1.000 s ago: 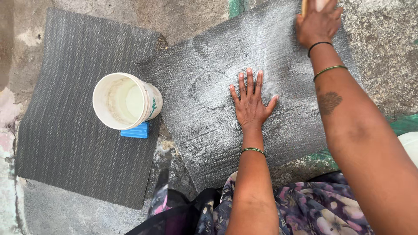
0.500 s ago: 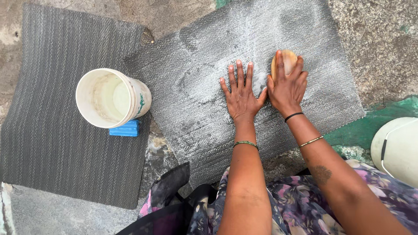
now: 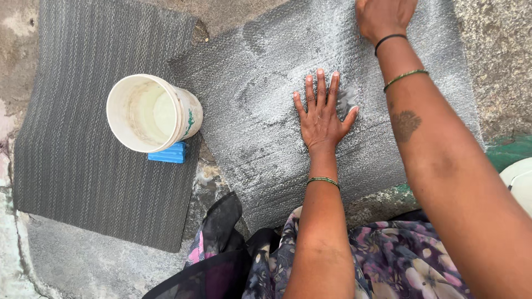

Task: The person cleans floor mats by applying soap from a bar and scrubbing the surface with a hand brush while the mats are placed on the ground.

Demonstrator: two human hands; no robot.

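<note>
Grey mat (image 3: 266,138) shows white lather over most of its top (near edge barer), our left hand (image 3: 323,122) flat, fingers spread, our right hand (image 3: 384,16) far up, grip unclear.

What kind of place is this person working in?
Probably an outdoor washing spot on rough concrete ground: a soapy grey mat lies flat, with a white bucket and a blue soap bar beside it.

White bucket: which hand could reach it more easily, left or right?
Probably the left. The left hand lies flat and open on the soapy mat, nearer the white bucket; the right hand is stretched to the mat's far edge.
</note>
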